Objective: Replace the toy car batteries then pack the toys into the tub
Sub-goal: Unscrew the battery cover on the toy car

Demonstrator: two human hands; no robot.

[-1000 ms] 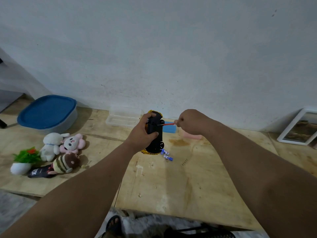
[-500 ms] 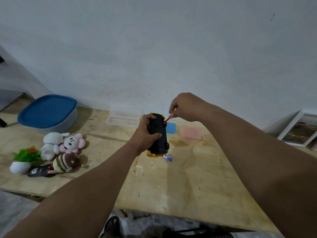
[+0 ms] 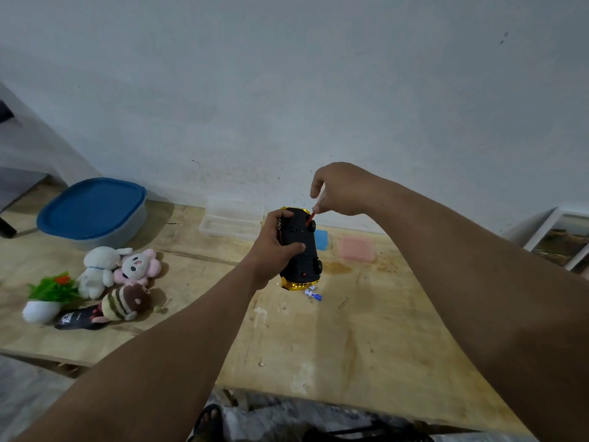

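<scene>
My left hand [image 3: 275, 244] grips a gold toy car [image 3: 301, 250] turned over, its black underside facing me, held tilted above the wooden table [image 3: 350, 346]. My right hand [image 3: 341, 189] pinches a small red-handled screwdriver [image 3: 309, 219] whose tip meets the car's underside near a far wheel. Blue-and-white batteries [image 3: 313, 294] lie on the table just below the car. The tub [image 3: 92, 213], grey with a blue lid on, stands at the far left. Plush toys lie in front of it: a white one [image 3: 95, 271], a pink one [image 3: 137, 267] and a striped brown one [image 3: 122, 303].
A clear plastic box [image 3: 231, 220] stands by the wall behind the car. A blue lid [image 3: 320, 239] and a pink container [image 3: 357, 248] lie to the right. A small potted plant [image 3: 47, 296] and a dark packet [image 3: 76, 320] sit beside the plushies. A framed picture [image 3: 561, 237] leans at far right.
My right hand rose from beside the car to above it, bringing the screwdriver tip onto the underside. My left hand tilted the car more upright and lifted it slightly.
</scene>
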